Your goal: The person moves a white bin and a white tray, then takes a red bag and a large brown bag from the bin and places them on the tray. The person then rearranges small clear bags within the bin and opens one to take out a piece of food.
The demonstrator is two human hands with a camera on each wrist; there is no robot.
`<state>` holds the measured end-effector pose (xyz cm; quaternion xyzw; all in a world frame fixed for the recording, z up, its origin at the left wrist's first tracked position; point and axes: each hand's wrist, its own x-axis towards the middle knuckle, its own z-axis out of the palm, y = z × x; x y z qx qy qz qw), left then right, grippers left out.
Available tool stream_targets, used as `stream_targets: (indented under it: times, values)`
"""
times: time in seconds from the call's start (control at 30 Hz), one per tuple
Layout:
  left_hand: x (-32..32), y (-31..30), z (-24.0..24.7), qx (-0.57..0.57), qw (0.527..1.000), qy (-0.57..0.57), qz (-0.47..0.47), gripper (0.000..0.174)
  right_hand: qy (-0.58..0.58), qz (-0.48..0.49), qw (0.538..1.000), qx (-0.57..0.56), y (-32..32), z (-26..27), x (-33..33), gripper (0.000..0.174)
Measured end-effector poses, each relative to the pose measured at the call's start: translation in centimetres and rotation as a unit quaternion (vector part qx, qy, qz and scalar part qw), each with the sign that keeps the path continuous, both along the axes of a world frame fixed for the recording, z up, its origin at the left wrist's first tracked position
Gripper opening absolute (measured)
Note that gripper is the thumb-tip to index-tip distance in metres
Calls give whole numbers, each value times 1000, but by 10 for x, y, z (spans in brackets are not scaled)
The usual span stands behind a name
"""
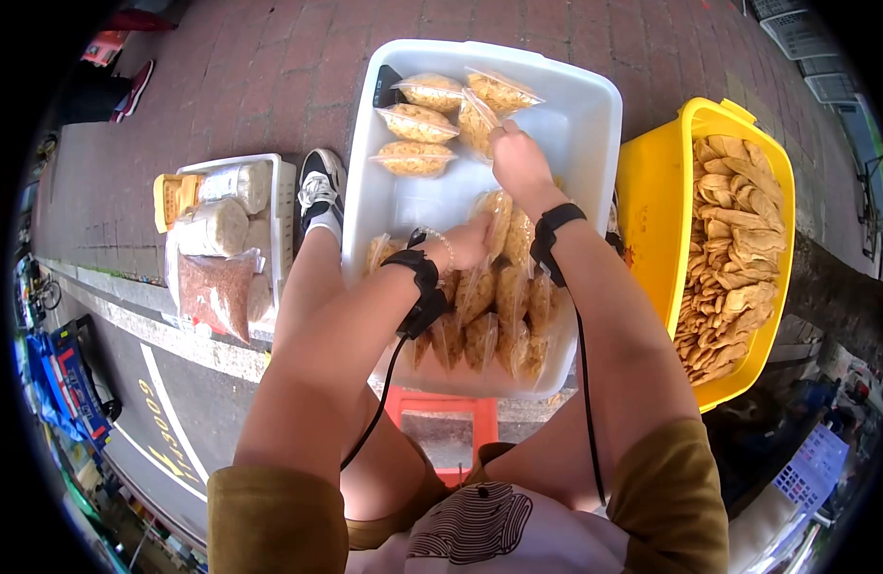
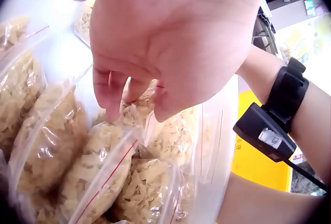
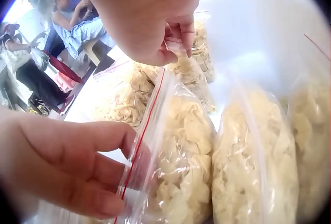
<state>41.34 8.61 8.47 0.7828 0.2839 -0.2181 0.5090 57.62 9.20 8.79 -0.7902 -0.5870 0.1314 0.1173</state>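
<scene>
White plastic tub (image 1: 589,105) taken as the dial, head view. Right hand (image 1: 523,163), just past 12 o'clock, pinches the upper zip bag (image 1: 477,126) by its top edge. Left hand (image 1: 465,244), a little below centre toward 7, grips the middle zip bag (image 3: 183,154): fingers behind the zip strip, thumb on the near side. Both holds are at the flat margin, presumably because it offers an edge to pinch and spares the contents.

Flat bags (image 1: 413,160) lie from 10 to 12 o'clock, near the upper one. Standing bags (image 1: 513,292) crowd 5 to 7, strips up and sides touching; probably packed so to prop one another and save room.

Look of the bags: clear, glossy, creased plastic, a red line along some strips, plump with thin, pale-yellow curled flakes. Cannot tell what the flakes are.

Flanking: yellow tub (image 1: 652,182) of brown crisp-looking pieces (image 1: 738,249) at 3; white basket (image 1: 286,191) of bagged goods (image 1: 214,287) at 9. Both likely set there for reach.
</scene>
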Motion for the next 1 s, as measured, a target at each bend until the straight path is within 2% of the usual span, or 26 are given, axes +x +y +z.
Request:
stream_targets:
  times: [0.03, 0.1, 0.13, 0.2, 0.23, 0.27, 0.3, 0.33, 0.37, 0.4, 0.43, 0.47, 0.5, 0.53, 0.57, 0.63, 0.7, 0.8, 0.83, 0.87, 0.9, 0.97, 1.0]
  values:
    - [-4, 0, 1, 0, 1000, -1, 1, 36, -1, 1, 1000, 0, 1, 4, -3, 18]
    - [-11, 0, 6, -30, 998, 1, -61, 51, 82, -76, 992, 60, 5, 16, -11, 31]
    - [-12, 2, 9, -30, 998, 2, -58, 51, 82, -73, 992, 60, 9, 21, -17, 31]
    - [-15, 4, 14, -12, 997, 5, -76, 46, 206, -144, 961, 113, 17, 29, -28, 21]
    - [-16, 11, 11, -13, 997, 6, -74, 46, 208, -142, 961, 112, 19, 32, -29, 21]
    - [-18, 23, 7, 13, 998, -36, -40, 42, 302, -155, 941, 9, 19, 36, -28, 19]
    - [-20, 34, 4, 39, 996, -78, -7, 39, 389, -167, 901, -94, 18, 38, -27, 17]
    - [-20, 47, 20, 125, 991, -32, 28, 35, 390, -166, 901, -94, 14, 41, -27, 17]
    - [-23, 60, 36, 211, 975, 13, 63, 31, 359, -134, 905, -186, 9, 44, -28, 16]
    - [-26, 68, 50, 329, 941, -1, 72, 32, 324, -100, 899, -276, 8, 46, -29, 14]
    - [-32, 73, 57, 443, 893, -13, 79, 33, 325, -97, 899, -276, 9, 44, -30, 14]
    - [-42, 75, 51, 443, 893, -12, 80, 33, 331, -57, 875, -350, 10, 40, -32, 15]
    - [-53, 75, 37, 478, 878, 15, 23, 35, 334, -17, 843, -421, 9, 35, -34, 17]
    - [-59, 75, 27, 511, 858, 40, -35, 37, 348, 10, 828, -440, 8, 32, -37, 19]
    - [-63, 74, 17, 510, 858, 40, -34, 37, 347, 10, 828, -441, 5, 30, -39, 19]
    - [-64, 74, 10, 507, 849, 96, -114, 41, 330, 48, 822, -462, 1, 32, -46, 18]
    - [-66, 77, 0, 492, 859, 89, -111, 35, 335, 66, 815, -469, 0, 30, -47, 20]
    - [-61, 80, -13, 524, 848, 32, -74, 30, 327, 42, 816, -475, -1, 35, -51, 22]
    - [-46, 80, -4, 418, 900, 114, -42, 30, 336, 45, 810, -479, 0, 35, -48, 22]
    - [-38, 79, 2, 303, 933, 193, -8, 30, 345, 48, 803, -483, 1, 36, -46, 23]
    - [-42, 75, 2, 302, 934, 193, -7, 30, 344, 49, 803, -484, 0, 30, -44, 23]
    - [-56, 64, 4, 412, 894, 141, -111, 45, 327, 37, 821, -466, 1, 18, -43, 23]
    - [-63, 62, 5, 414, 892, 142, -112, 45, 328, 38, 823, -463, 3, 25, -43, 23]
